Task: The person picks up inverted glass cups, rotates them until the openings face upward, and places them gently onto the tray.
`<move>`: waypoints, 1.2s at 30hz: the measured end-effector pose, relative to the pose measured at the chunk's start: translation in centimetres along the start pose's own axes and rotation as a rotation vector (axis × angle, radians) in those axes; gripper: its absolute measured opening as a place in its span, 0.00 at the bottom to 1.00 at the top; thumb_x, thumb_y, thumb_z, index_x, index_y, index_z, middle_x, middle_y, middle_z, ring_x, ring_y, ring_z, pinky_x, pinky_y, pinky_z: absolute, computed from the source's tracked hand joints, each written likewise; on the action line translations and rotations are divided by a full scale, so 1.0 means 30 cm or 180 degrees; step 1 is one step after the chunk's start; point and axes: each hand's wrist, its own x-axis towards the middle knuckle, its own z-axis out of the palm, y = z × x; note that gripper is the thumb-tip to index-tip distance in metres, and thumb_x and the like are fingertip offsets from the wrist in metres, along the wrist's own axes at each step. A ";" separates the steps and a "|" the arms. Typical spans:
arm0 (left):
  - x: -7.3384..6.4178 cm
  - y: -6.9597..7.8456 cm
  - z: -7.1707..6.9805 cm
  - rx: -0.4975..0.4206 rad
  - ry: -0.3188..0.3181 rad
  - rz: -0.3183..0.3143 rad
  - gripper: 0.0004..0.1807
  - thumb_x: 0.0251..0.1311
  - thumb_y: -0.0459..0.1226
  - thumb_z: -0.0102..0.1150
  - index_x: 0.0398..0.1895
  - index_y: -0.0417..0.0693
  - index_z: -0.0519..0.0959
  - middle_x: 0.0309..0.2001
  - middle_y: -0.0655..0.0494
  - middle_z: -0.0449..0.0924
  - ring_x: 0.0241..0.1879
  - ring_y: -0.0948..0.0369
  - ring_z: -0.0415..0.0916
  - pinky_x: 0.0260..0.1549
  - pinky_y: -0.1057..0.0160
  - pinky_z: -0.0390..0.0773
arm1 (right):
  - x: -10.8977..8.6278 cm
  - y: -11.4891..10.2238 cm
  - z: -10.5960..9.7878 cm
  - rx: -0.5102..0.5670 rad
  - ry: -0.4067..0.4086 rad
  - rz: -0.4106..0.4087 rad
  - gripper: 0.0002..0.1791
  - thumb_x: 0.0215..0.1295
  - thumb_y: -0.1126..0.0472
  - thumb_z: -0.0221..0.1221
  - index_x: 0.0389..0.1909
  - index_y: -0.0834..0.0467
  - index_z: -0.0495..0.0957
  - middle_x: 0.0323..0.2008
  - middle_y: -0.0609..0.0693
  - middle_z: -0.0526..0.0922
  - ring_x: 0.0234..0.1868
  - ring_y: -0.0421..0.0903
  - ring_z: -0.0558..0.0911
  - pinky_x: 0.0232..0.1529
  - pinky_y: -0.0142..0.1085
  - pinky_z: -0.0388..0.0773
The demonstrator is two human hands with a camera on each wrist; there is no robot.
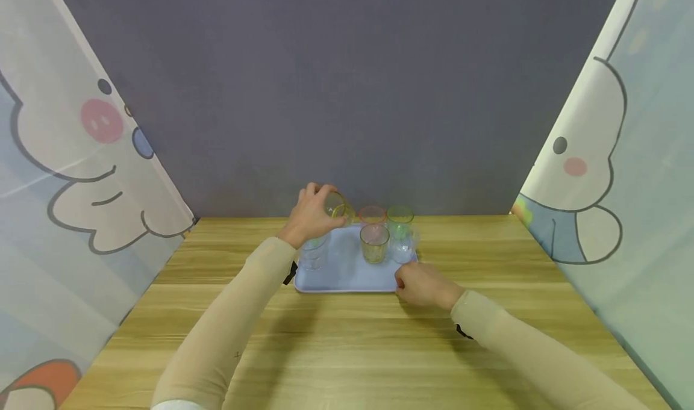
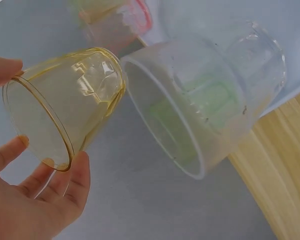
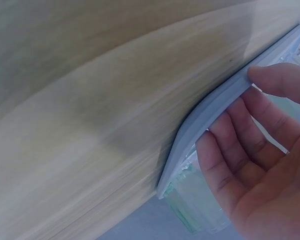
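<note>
Over the back left of the blue-grey tray (image 1: pixel 344 282), my left hand (image 1: pixel 313 212) holds a yellow-tinted clear cup (image 1: pixel 340 208) by its rim, lifted and tipped on its side. In the left wrist view, the fingers and thumb lie round the mouth of this yellow cup (image 2: pixel 65 105), which looks empty. A larger clear cup (image 2: pixel 165 110) overlaps its base there, with green showing through. My right hand (image 1: pixel 425 285) grips the tray's front right corner. Its thumb lies outside the tray rim (image 3: pixel 210 112), the fingers inside, in the right wrist view.
On the tray's right half stand an amber cup (image 1: pixel 375 250), a pink-rimmed cup (image 1: pixel 372 214), a green-rimmed cup (image 1: pixel 400 215) and a clear vessel (image 1: pixel 402 251). Clear cups (image 1: pixel 312 259) stand at its left, partly behind my left hand. A dark wall (image 1: pixel 347 97) rises behind the wooden table (image 1: pixel 347 350).
</note>
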 end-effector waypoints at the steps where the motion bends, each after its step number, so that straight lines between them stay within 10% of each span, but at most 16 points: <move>1: 0.004 -0.002 0.002 0.0000 -0.0004 -0.0011 0.41 0.54 0.54 0.69 0.72 0.58 0.67 0.65 0.46 0.61 0.60 0.48 0.60 0.45 0.42 0.74 | 0.000 0.000 -0.002 -0.0013 -0.0004 0.0005 0.16 0.61 0.62 0.68 0.17 0.50 0.74 0.16 0.40 0.71 0.20 0.39 0.69 0.22 0.36 0.68; 36: 0.063 -0.003 0.119 0.0507 -0.0447 -0.0110 0.40 0.56 0.54 0.65 0.72 0.54 0.68 0.58 0.46 0.62 0.57 0.48 0.59 0.40 0.48 0.77 | 0.005 0.010 0.005 0.0006 -0.0026 -0.0065 0.18 0.61 0.62 0.66 0.15 0.49 0.72 0.14 0.39 0.68 0.17 0.37 0.65 0.20 0.32 0.64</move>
